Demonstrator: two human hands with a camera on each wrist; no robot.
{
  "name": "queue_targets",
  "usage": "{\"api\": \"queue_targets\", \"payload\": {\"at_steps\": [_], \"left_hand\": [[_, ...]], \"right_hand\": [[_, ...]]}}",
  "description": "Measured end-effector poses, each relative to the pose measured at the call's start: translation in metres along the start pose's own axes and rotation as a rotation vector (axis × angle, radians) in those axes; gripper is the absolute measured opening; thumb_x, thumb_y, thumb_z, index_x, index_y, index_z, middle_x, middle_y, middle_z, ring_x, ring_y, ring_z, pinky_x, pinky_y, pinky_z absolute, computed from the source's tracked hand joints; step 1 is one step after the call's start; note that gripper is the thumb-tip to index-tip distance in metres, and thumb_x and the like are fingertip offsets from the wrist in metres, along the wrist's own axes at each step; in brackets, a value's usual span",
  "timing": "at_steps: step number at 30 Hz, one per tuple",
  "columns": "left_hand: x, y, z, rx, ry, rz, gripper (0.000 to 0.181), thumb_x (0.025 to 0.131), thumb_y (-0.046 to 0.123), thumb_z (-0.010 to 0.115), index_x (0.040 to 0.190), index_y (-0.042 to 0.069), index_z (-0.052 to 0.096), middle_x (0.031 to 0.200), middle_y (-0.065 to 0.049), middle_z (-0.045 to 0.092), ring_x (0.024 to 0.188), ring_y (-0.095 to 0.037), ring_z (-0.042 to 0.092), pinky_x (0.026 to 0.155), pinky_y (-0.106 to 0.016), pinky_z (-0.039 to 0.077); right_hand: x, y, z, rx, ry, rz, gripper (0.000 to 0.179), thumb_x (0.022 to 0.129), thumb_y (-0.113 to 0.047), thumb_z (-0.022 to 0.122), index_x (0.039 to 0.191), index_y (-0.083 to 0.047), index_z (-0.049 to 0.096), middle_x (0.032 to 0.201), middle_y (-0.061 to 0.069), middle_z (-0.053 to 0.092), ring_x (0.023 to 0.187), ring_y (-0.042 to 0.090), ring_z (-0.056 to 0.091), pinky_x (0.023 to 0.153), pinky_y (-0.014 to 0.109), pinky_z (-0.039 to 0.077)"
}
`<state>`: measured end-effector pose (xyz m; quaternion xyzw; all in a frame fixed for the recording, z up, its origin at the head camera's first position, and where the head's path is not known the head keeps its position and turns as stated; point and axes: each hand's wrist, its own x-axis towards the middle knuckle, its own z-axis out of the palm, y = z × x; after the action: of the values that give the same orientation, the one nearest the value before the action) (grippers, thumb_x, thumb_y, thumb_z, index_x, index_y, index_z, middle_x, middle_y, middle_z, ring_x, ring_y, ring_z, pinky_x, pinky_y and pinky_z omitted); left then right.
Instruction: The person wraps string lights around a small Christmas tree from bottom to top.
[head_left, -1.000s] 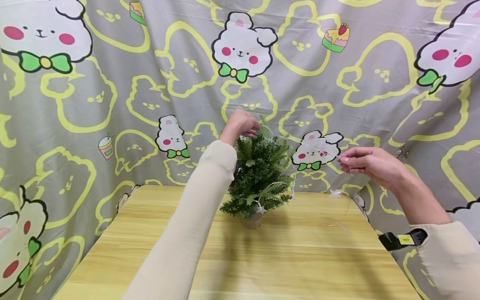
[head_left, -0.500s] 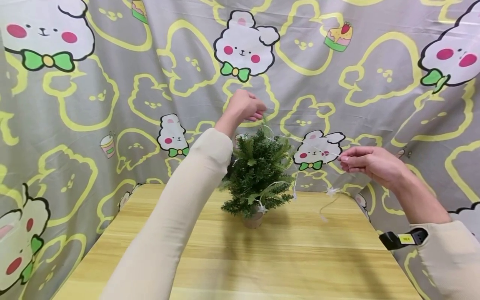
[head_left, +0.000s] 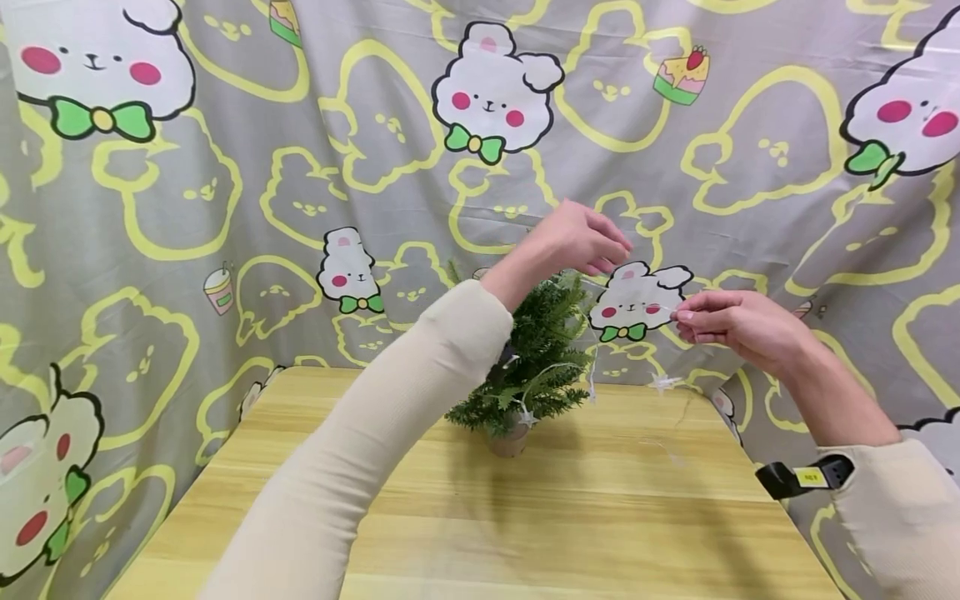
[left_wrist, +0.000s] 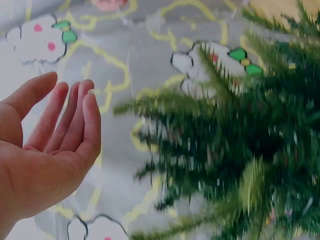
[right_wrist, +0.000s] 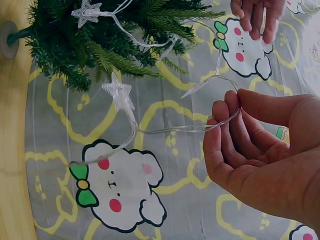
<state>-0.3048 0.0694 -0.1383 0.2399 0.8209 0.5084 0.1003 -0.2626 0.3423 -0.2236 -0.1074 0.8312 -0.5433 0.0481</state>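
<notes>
A small artificial Christmas tree [head_left: 551,342] stands in a pot [head_left: 508,443] on the table. Over its top reaches my left hand [head_left: 577,239], fingers loosely bent and thumb apart; the left wrist view shows that hand [left_wrist: 60,130] holding nothing, beside the branches. To the right of the tree, my right hand [head_left: 738,323] pinches a clear-wired star string light between thumb and fingertips. One star [right_wrist: 119,95] of the string light hangs below that hand, and another star [right_wrist: 86,13] rests against the lower branches. My left forearm hides part of the tree in the head view.
The wooden table [head_left: 420,533] spreads out around the pot. Behind and at the sides hangs a grey curtain [head_left: 405,212] with cartoon bears. A black strap [head_left: 806,477] is on my right wrist.
My left hand rises from the treetop, then moves right, across the top toward my right hand. The right hand stays almost still with the wire, while the dangling end of the string light sways.
</notes>
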Motion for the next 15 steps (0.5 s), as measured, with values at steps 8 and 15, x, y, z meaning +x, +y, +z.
{"api": "queue_targets", "payload": {"at_steps": [8, 15], "left_hand": [[0.006, 0.001, 0.035, -0.009, -0.064, 0.019, 0.014, 0.09, 0.02, 0.079, 0.103, 0.017, 0.081, 0.095, 0.004, 0.079, 0.084, -0.008, 0.074, 0.075, -0.023, 0.059], [0.009, -0.001, 0.051, 0.165, -0.036, 0.002, 0.014, 0.088, 0.027, 0.08, 0.102, 0.024, 0.082, 0.091, 0.006, 0.079, 0.074, -0.006, 0.072, 0.061, -0.019, 0.053]], "right_hand": [[-0.001, -0.002, -0.002, 0.009, -0.011, 0.005, 0.017, 0.103, -0.011, 0.058, 0.105, -0.017, 0.074, 0.095, -0.009, 0.072, 0.088, 0.008, 0.071, 0.081, 0.023, 0.059], [-0.001, -0.003, -0.003, 0.002, -0.026, -0.016, 0.021, 0.103, -0.009, 0.056, 0.105, -0.017, 0.074, 0.096, -0.007, 0.072, 0.088, 0.01, 0.071, 0.081, 0.023, 0.059]]}}
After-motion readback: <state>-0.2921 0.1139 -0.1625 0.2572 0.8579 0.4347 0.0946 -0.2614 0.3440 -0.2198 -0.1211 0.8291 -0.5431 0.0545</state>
